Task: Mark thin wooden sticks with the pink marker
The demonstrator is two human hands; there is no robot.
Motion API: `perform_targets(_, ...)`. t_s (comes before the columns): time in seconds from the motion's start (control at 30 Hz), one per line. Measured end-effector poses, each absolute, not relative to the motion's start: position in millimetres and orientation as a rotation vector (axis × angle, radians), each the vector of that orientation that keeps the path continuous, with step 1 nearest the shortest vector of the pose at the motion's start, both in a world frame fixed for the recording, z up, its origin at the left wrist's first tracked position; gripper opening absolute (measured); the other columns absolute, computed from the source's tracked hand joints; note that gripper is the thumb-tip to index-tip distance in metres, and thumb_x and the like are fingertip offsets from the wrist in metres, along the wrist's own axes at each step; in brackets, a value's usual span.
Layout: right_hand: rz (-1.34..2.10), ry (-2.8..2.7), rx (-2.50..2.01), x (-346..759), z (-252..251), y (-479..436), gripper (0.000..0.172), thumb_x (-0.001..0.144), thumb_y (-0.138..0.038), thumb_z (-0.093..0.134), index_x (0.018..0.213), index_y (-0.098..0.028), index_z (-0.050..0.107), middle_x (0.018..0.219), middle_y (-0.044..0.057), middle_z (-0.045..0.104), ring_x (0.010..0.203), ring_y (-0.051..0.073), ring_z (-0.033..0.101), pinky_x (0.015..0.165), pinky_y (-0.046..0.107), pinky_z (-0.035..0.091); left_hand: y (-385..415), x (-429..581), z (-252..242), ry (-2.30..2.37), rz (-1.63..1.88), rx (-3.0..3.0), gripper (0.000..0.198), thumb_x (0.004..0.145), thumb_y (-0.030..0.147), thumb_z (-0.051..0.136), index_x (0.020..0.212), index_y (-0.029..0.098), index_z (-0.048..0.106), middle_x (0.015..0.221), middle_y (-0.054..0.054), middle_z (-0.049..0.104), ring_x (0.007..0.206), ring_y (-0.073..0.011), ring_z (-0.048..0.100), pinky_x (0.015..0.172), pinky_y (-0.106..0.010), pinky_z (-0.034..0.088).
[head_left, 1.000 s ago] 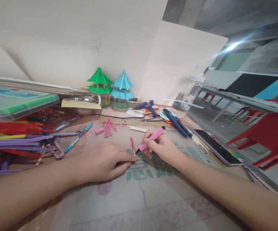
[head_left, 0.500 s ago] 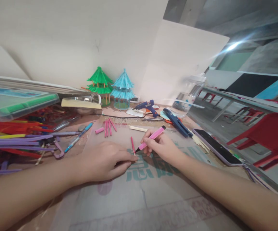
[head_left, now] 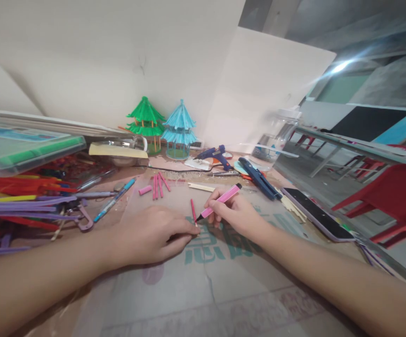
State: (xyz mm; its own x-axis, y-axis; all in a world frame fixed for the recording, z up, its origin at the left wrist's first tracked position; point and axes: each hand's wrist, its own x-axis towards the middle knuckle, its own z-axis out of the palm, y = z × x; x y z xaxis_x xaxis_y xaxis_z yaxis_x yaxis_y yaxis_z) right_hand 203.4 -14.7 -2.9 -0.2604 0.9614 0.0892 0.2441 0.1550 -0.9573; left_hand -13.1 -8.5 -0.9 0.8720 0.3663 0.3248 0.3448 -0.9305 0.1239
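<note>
A pink marker (head_left: pixel 220 201) sits just right of the centre of the frame, slanting from its flat end at upper right down to its dark tip at lower left. The right hand (head_left: pixel 236 213) is closed around its barrel in a writing grip, with thumb and fingers curled tight. The tip meets the near end of a short pink stick (head_left: pixel 193 209), which lies on a brown cardboard sheet (head_left: pixel 224 281) with green print that covers the table.

The left hand (head_left: pixel 150 234) lies palm down on the sheet at centre left. It grips nothing, and its fingers are stretched out loosely with the fingertips against that same end of the stick.

Above the hands lie a small cluster of further pink sticks (head_left: pixel 158 186) and a pale wooden stick (head_left: pixel 202 187). Left of those lies a blue pen (head_left: pixel 114 199), and beyond it a heap of purple and red strips (head_left: pixel 23 206) fills the left edge under a clear plastic box (head_left: pixel 23 147).

At the back, against the white wall, a green pagoda model (head_left: pixel 145 119) and a blue pagoda model (head_left: pixel 179 128) stand upright side by side. To their right a blue glue gun (head_left: pixel 213 154) rests on the table. Nearer the right hand lie a dark blue tool (head_left: pixel 257 178) and a phone (head_left: pixel 311 213) with its screen up. A red chair (head_left: pixel 392 196) stands at the right edge.
</note>
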Motion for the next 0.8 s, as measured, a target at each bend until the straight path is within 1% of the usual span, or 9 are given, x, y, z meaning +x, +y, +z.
perform_targets(0.33,1.157,-1.63,-1.199,203.4,-2.0,-14.7,0.011,0.077,-0.027,0.058,0.07,-0.02,0.052,0.052,-0.004,0.058,0.045,0.01,0.053,0.047,0.021,0.046,-9.5,-14.9,-1.6,0.476,0.568,3.03,0.028,0.093,0.021,0.047,0.107,0.023,0.071,0.075,-0.003,0.071,0.065,-0.0157,0.064,0.062,-0.025,0.045)
perform_targets(0.47,1.138,-1.638,-1.196,203.6,-3.0,-14.5,0.012,0.078,-0.029,0.058,0.071,-0.02,0.053,0.052,-0.004,0.058,0.046,0.01,0.053,0.048,0.021,0.046,-9.3,-15.4,-2.1,0.474,0.541,3.022,0.028,0.093,0.021,0.048,0.107,0.024,0.072,0.074,-0.002,0.071,0.063,-0.0153,0.064,0.06,-0.025,0.044)
perform_targets(0.63,1.066,-1.637,-1.197,202.6,-4.3,-13.6,0.015,0.08,-0.032,0.058,0.073,-0.02,0.052,0.056,-0.003,0.06,0.047,0.01,0.053,0.048,0.022,0.045,-8.7,-15.0,-2.4,0.544,0.539,3.005,0.029,0.093,0.021,0.048,0.111,0.024,0.071,0.078,-0.002,0.073,0.066,-0.0163,0.065,0.062,-0.025,0.045)
perform_targets(0.8,1.043,-1.663,-1.19,201.9,-4.6,-13.1,0.016,0.081,-0.035,0.058,0.076,-0.02,0.053,0.059,-0.002,0.06,0.047,0.011,0.053,0.048,0.023,0.046,-9.8,-14.1,-1.3,0.53,0.563,3.001,0.03,0.093,0.021,0.047,0.11,0.024,0.071,0.077,-0.002,0.072,0.065,-0.0154,0.065,0.062,-0.024,0.047)
